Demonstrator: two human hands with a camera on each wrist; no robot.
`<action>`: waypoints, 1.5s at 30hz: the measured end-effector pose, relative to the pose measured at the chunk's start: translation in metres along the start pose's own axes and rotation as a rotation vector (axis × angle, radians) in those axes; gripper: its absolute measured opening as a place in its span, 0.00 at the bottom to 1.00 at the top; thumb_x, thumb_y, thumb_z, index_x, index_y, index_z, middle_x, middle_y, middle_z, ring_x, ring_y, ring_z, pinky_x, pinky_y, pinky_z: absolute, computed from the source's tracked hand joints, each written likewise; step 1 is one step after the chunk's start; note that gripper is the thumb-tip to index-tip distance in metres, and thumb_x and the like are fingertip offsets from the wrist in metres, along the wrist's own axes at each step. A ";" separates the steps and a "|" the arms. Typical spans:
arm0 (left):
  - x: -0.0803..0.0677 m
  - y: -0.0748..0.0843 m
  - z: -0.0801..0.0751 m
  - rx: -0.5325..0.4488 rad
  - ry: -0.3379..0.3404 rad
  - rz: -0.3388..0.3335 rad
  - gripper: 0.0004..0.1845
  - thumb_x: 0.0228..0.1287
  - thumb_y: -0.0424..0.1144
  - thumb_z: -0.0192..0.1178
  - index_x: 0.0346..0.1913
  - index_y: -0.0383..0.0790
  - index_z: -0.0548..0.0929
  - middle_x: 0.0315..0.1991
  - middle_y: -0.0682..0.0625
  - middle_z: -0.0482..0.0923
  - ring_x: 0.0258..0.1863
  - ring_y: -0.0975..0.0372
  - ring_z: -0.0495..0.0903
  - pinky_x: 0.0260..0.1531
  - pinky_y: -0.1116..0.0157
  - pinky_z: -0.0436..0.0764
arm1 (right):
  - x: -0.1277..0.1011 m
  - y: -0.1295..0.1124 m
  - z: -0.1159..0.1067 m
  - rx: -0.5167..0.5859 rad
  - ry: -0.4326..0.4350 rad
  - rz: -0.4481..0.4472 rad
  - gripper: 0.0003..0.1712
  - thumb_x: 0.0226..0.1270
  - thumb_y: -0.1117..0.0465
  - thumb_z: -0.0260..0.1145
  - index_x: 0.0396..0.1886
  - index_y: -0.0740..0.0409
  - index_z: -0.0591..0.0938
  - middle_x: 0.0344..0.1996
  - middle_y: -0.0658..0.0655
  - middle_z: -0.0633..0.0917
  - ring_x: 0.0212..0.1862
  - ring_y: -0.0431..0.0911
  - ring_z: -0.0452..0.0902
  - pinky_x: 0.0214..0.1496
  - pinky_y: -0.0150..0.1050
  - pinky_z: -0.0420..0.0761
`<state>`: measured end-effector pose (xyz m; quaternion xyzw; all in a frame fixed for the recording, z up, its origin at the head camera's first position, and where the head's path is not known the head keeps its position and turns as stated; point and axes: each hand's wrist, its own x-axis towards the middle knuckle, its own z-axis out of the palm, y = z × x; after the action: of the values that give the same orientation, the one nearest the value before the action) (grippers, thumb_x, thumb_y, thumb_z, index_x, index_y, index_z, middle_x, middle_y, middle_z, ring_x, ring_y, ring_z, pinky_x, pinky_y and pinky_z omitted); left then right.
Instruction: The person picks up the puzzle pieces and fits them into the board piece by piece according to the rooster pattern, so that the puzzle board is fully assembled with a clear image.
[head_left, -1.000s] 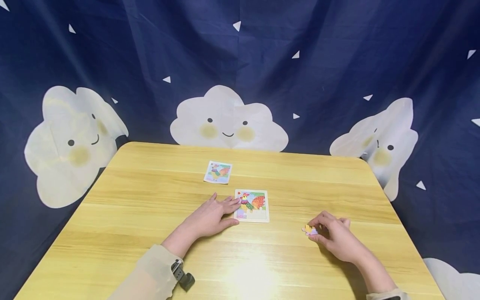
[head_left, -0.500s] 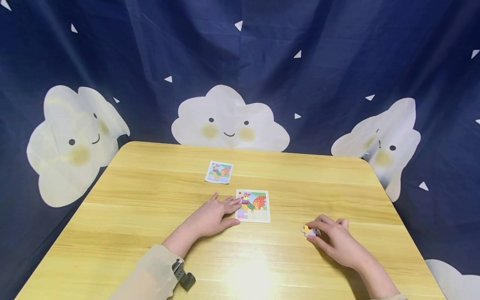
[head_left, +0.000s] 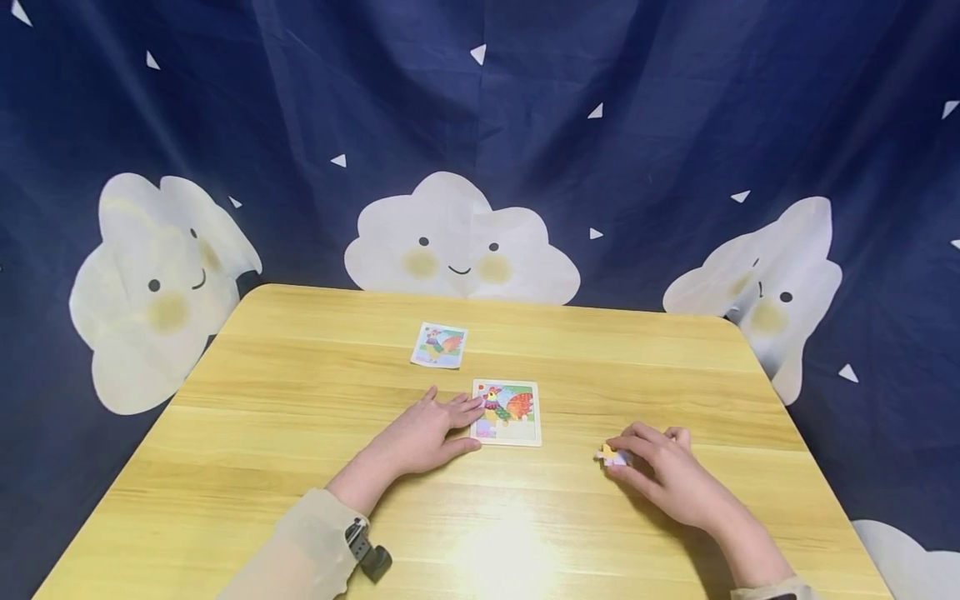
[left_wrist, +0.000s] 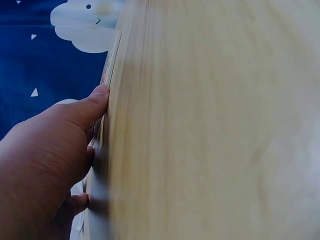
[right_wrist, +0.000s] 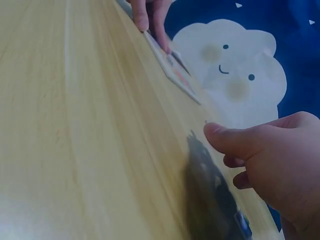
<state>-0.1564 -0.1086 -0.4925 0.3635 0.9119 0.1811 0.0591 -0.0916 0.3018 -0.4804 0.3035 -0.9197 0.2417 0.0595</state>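
Observation:
A small square puzzle board (head_left: 507, 411) with a colourful rooster picture lies mid-table. My left hand (head_left: 459, 422) rests flat on the wooden table (head_left: 300, 433), its straight fingertips touching the board's left edge; the left wrist view shows that hand (left_wrist: 75, 130) flat on the wood. To the right, my right hand (head_left: 628, 457) curls its fingers round a small yellow and purple puzzle piece (head_left: 610, 454), low at the table surface. In the right wrist view the right hand (right_wrist: 270, 150) is curled with its thumb pointing left, and the board (right_wrist: 175, 67) lies beyond it.
A small picture card (head_left: 439, 344) with the same rooster lies behind the board. A dark blue curtain (head_left: 600, 125) with white smiling clouds hangs behind the table. The table's far corners are rounded.
My right hand has moved slightly left and away with the puzzle piece, bringing it lower to the table. The left hand and the board have stayed in place.

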 end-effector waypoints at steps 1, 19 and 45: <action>0.000 0.000 0.001 0.001 0.001 0.000 0.34 0.78 0.61 0.58 0.78 0.46 0.74 0.78 0.56 0.67 0.78 0.55 0.65 0.77 0.37 0.51 | 0.002 -0.001 0.001 0.012 0.001 -0.002 0.15 0.71 0.55 0.75 0.55 0.52 0.89 0.46 0.38 0.81 0.39 0.31 0.74 0.47 0.45 0.51; 0.000 0.000 0.003 0.001 -0.001 0.007 0.31 0.80 0.59 0.56 0.77 0.47 0.75 0.79 0.55 0.66 0.79 0.56 0.63 0.78 0.37 0.49 | 0.058 -0.028 0.026 0.045 -0.027 -0.026 0.19 0.76 0.50 0.71 0.60 0.53 0.88 0.52 0.43 0.81 0.43 0.36 0.77 0.49 0.46 0.55; -0.001 0.000 0.002 0.001 0.004 -0.002 0.30 0.80 0.60 0.55 0.75 0.50 0.78 0.79 0.55 0.66 0.79 0.57 0.63 0.77 0.37 0.51 | 0.113 -0.062 0.072 0.036 -0.034 -0.072 0.20 0.73 0.49 0.73 0.57 0.54 0.89 0.53 0.49 0.83 0.48 0.41 0.75 0.51 0.50 0.55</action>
<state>-0.1554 -0.1083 -0.4942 0.3622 0.9125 0.1813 0.0573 -0.1441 0.1637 -0.4893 0.3417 -0.9045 0.2508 0.0472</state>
